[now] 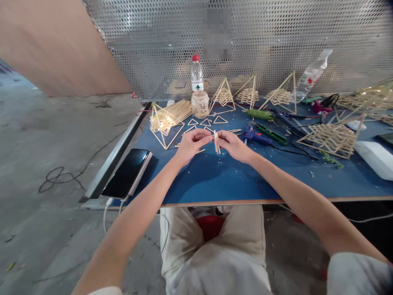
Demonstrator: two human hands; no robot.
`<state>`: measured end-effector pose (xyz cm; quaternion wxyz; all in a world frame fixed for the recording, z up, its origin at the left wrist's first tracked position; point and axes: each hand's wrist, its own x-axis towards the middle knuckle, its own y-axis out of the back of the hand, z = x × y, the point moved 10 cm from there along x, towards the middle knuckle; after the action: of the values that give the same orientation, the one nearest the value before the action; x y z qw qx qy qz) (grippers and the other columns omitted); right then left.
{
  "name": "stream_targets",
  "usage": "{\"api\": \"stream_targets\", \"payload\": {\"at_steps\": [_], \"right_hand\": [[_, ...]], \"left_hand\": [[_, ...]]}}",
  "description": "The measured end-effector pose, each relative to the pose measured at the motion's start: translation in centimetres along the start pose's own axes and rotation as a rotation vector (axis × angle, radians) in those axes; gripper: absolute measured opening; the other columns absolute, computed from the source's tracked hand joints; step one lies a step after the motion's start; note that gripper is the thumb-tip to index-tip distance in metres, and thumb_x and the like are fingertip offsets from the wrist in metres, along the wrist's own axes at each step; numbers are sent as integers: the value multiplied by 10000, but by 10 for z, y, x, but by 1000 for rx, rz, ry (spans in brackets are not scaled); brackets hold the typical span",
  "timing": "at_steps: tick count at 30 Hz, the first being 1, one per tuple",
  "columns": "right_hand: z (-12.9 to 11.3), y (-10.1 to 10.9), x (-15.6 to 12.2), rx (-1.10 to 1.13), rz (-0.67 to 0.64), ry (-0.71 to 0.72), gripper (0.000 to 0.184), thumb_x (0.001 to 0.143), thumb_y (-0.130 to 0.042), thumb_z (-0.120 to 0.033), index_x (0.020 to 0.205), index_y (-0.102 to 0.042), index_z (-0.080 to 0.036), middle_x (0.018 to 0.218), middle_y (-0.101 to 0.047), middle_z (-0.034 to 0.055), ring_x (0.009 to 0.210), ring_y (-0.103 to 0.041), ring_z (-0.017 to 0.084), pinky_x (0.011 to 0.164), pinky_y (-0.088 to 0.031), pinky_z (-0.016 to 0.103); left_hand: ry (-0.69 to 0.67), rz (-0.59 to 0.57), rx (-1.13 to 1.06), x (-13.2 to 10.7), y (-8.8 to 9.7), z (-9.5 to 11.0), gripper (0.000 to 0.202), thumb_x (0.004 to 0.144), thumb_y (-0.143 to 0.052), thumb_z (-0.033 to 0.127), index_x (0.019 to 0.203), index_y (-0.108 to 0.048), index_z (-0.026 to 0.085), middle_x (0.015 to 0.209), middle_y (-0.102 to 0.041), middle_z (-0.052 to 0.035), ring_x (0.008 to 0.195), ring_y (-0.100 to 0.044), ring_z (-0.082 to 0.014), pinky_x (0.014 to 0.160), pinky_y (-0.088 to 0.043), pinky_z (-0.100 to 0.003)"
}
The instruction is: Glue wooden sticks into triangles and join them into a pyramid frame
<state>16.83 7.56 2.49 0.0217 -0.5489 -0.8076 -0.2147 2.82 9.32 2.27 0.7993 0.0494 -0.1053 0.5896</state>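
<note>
My right hand [233,145] pinches a few short wooden sticks [217,144] that stand roughly upright above the blue table. Close on their left is my left hand [194,144], its thumb and fingers pressed together; what sits between these fingertips is too small to make out. Just beyond the hands lie small stick triangles [220,119], and more loose sticks [235,131] show partly behind the fingers.
A water bottle [197,84] stands behind the triangles, near a stick bundle [181,111]. Stick pyramids [224,96] line the back. A blue glue gun [256,136] and green utility knife [272,134] lie right. A phone [126,172] rests at the left edge.
</note>
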Motion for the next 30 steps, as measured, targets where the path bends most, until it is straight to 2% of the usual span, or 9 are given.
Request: {"api": "stream_targets", "payload": {"at_steps": [4, 7, 9, 12, 14, 17, 22, 27, 30], "right_hand": [[-3, 4, 0, -38, -2, 14, 202, 1010, -595, -429, 991, -595, -227, 827, -569, -9, 741, -506, 164, 715, -447, 323], [-7, 6, 1, -37, 5, 27, 188, 1016, -583, -410, 998, -597, -224, 846, -591, -1, 763, -529, 169, 741, -465, 329], [-6, 7, 1, -21, 3, 17, 177, 1014, -583, -397, 986, -592, -223, 849, -598, 2, 767, -541, 171, 748, -478, 330], [-2, 9, 2, 4, 6, -10, 158, 1012, -579, -383, 990, -585, -226, 861, -609, 7, 762, -555, 172, 745, -498, 331], [1, 11, 2, -41, 11, -11, 145, 1022, -566, -374, 1006, -585, -231, 881, -630, 15, 769, -564, 177, 744, -502, 332], [3, 12, 0, -191, 5, -2, 120, 1034, -556, -356, 1004, -584, -243, 877, -663, 23, 788, -571, 191, 735, -491, 329], [5, 11, -2, -330, -8, 29, 117, 1007, -567, -333, 990, -627, -234, 898, -728, 36, 818, -617, 203, 749, -486, 334], [3, 27, -2, -378, 40, 47, 197, 938, -676, -388, 940, -764, -211, 906, -788, 51, 799, -671, 210, 771, -499, 353], [-1, 38, -4, -441, 76, 55, 248, 935, -704, -442, 918, -808, -217, 889, -808, 43, 794, -679, 213, 761, -488, 352]], "left_hand": [[12, -42, -32, 1, -6, -8, 443, 721, -952, 516, 953, -763, 189, 835, -752, -33, 671, -608, -119, 571, -444, -230], [-55, -61, 51, 1, -6, -6, 454, 794, -896, 564, 1009, -751, 191, 877, -752, -46, 673, -602, -122, 583, -453, -242], [-189, -64, 201, -1, -7, 6, 474, 845, -857, 568, 1122, -741, 201, 972, -761, -59, 678, -587, -118, 606, -468, -254], [-455, -101, 471, -11, -18, 31, 621, 821, -890, 546, 1312, -694, 220, 1142, -759, -79, 720, -574, -128, 685, -509, -284], [-541, -99, 559, -16, -23, 39, 601, 869, -847, 555, 1338, -685, 216, 1155, -765, -86, 750, -594, -143, 723, -526, -298], [-496, -38, 585, -15, -22, 34, 440, 982, -711, 586, 1198, -743, 204, 1014, -790, -68, 724, -633, -148, 705, -532, -294], [-274, 24, 465, -9, -17, 12, 483, 897, -766, 674, 1009, -773, 204, 901, -806, -54, 796, -744, -183, 772, -598, -306], [-121, -76, 420, 11, -23, 2, 436, 825, -850, 626, 875, -785, 198, 816, -788, -52, 701, -727, -180, 695, -606, -318], [-94, -143, 389, 23, -30, 3, 433, 761, -909, 591, 864, -797, 186, 848, -785, -66, 717, -728, -183, 737, -631, -352]]}}
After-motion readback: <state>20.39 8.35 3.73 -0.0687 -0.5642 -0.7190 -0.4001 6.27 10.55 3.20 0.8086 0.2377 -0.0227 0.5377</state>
